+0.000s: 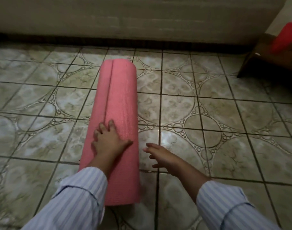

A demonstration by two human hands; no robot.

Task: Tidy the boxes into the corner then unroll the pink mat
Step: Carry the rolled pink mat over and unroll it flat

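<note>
The pink mat [118, 100] lies rolled up on the tiled floor, running from near me toward the far wall, with its loose edge showing as a seam along the top left. My left hand [108, 140] rests flat on the near part of the roll, fingers spread, fingertips at the seam. My right hand [160, 156] hovers just right of the roll above the floor, fingers apart, holding nothing. No boxes are in view.
A grey sofa base [142, 19] runs along the far side. A dark wooden stool [271, 60] with a red object [284, 37] on it stands at the right. Patterned floor tiles [208, 105] spread on both sides of the roll.
</note>
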